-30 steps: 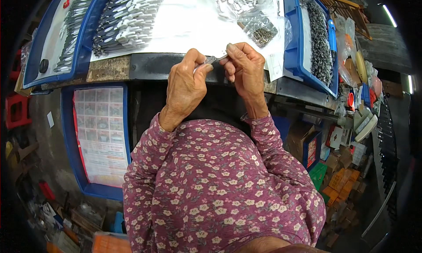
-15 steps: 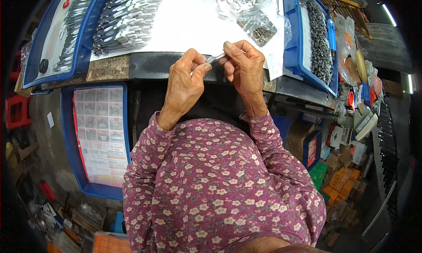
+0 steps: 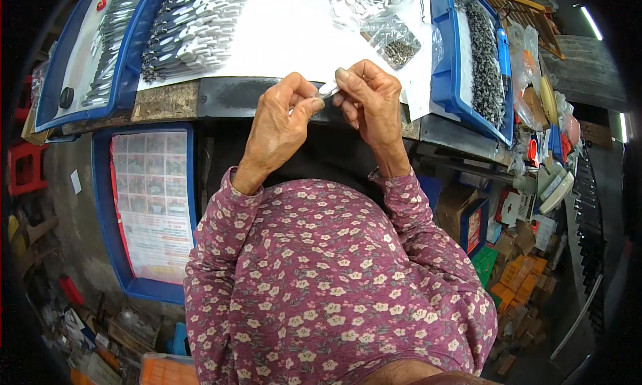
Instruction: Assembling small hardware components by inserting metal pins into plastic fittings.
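At the near edge of the table, both hands meet over a small slim piece, white with a thin grey part (image 3: pixel 328 89). My left hand (image 3: pixel 281 121) pinches its left end between thumb and fingertips. Its right end is gripped by the thumb and bent fingers of my right hand (image 3: pixel 370 99). The fingertips hide much of the piece, so its exact kind does not show. Beyond my left hand, a pile of slim white-and-grey pieces (image 3: pixel 200 27) with dark ends lies in rows. A clear bag of small metal parts (image 3: pixel 399 53) lies beyond my right hand.
White sheeting (image 3: pixel 281 37) covers the tabletop. Blue trays stand at the left (image 3: pixel 127 71) and right (image 3: pixel 455 94), the right one holding many small dark bits (image 3: pixel 487 57). A bag of white parts (image 3: pixel 364 3) lies at the back. Below left is a blue-framed panel (image 3: pixel 190 204).
The small piece has turned slightly between my fingers, and more of its white part shows. Both hands have shifted only a little.
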`<state>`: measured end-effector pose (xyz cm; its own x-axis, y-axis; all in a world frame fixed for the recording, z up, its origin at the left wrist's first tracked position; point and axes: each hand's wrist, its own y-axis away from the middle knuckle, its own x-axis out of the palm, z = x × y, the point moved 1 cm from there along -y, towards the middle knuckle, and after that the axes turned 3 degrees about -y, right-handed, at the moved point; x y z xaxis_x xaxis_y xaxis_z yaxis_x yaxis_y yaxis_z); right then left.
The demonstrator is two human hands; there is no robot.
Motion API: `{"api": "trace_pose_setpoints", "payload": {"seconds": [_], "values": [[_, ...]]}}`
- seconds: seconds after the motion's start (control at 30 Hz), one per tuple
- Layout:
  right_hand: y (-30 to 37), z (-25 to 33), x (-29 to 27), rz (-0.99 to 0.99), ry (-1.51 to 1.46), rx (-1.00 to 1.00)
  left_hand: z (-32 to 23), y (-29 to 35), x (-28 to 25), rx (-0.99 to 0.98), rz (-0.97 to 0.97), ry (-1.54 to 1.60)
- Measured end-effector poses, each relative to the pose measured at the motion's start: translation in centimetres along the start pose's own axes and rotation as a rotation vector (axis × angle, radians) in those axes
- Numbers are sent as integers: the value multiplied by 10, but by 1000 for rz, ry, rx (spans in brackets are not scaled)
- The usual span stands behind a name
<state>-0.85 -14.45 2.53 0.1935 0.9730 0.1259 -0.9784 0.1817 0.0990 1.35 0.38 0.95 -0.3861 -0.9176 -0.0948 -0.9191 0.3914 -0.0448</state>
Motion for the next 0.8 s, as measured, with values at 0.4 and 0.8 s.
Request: {"api": "trace_pose_setpoints", "payload": {"seconds": [0.4, 0.8], "values": [[10, 5, -13, 215, 43, 30, -4, 8, -6, 257, 61, -244], [31, 15, -20, 618, 711, -361, 0, 35, -11, 353, 230, -350]]}}
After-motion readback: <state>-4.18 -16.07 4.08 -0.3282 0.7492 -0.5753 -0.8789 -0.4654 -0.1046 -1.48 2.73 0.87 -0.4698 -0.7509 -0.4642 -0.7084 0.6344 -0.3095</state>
